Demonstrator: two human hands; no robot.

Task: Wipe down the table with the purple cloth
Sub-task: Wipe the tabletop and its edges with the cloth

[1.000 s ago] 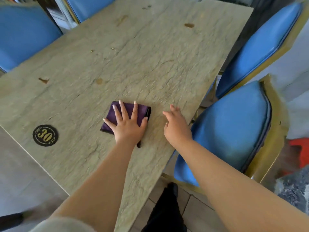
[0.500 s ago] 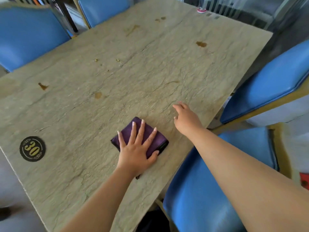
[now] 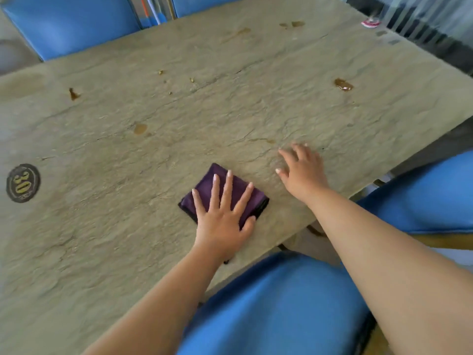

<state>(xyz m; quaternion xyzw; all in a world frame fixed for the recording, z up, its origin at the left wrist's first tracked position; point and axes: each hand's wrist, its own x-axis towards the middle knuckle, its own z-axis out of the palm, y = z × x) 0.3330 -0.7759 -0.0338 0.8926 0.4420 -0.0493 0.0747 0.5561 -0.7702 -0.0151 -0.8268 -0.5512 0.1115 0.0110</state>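
One tabletop (image 3: 256,108) is filling the view, with four blue chairs (image 3: 276,306) showing around it: two far, two near right. One folded purple cloth (image 3: 204,190) is lying near the near edge. The left hand (image 3: 222,216) is pressing flat on it, fingers (image 3: 226,185) straight and spread. The right hand (image 3: 302,170) is resting just right of the cloth, fingers loosely spread, touching bare tabletop, holding nothing. Several brown stains (image 3: 343,84) are dotting the far half. One black badge (image 3: 23,183) at left is reading "30".
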